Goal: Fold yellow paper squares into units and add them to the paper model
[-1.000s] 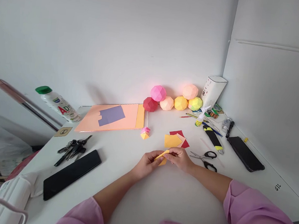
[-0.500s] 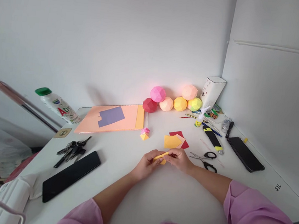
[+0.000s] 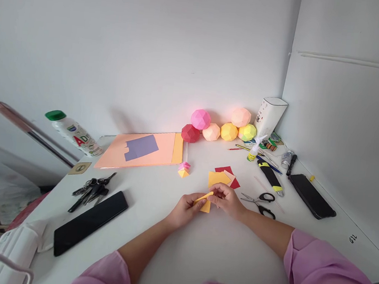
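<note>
A folded piece of yellow-orange paper (image 3: 205,206) is between my two hands, just above the white tabletop. My left hand (image 3: 184,210) is closed on its left side, the thumb laid along the folded strip. At the right end of the fold, the curled fingers and thumb of my right hand (image 3: 229,201) pinch the paper. Just beyond my hands lie a flat yellow paper square (image 3: 217,178) and red paper (image 3: 224,169), with a pale pink piece (image 3: 228,177) among them. A small stack of folded pink and yellow paper pyramids (image 3: 183,171) stands to their left.
Scissors (image 3: 259,203), a yellow-black cutter (image 3: 269,177) and a glue bottle (image 3: 253,153) lie or stand to the right. Several faceted paper balls (image 3: 229,131) line the wall. At left are coloured sheets (image 3: 113,156), keys (image 3: 92,190) and a black phone (image 3: 90,224).
My right hand's fingers have lifted slightly and shifted along the fold, so more of the yellow paper's lower flap shows. My left hand has stayed in place.
</note>
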A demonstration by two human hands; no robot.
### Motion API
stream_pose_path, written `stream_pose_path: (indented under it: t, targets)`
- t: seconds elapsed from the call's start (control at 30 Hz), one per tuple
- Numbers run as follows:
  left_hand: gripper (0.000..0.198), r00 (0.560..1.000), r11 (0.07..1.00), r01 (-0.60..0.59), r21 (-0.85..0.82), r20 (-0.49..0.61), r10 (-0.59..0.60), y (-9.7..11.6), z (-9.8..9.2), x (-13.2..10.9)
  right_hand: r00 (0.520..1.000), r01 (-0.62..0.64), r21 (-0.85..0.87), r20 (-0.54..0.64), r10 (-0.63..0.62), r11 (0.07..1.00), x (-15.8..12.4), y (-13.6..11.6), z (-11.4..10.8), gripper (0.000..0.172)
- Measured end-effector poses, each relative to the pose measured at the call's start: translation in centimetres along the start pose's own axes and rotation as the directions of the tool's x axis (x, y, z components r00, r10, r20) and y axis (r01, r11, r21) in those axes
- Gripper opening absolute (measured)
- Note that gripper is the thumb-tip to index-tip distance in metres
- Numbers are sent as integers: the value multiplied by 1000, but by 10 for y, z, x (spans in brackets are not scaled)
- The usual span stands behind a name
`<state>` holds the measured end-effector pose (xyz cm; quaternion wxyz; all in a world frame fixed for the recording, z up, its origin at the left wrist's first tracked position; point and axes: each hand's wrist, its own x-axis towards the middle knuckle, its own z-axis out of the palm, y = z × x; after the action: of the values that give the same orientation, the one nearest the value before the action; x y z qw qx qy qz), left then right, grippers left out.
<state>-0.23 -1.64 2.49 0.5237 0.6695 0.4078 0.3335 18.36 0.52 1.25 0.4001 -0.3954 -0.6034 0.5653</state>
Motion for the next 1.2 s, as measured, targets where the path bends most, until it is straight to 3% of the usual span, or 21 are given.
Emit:
stream_pose_path:
  t: [0.27, 1.2]
  targets:
    - [43, 999, 998, 39, -55, 24, -38, -4, 0, 0, 1000, 14, -11, 5, -13, 1000, 2, 3, -1, 29]
    - [43, 999, 999, 43, 15, 13, -43, -6, -2, -1, 998, 57, -36, 40, -56, 998, 1, -6, 0, 24]
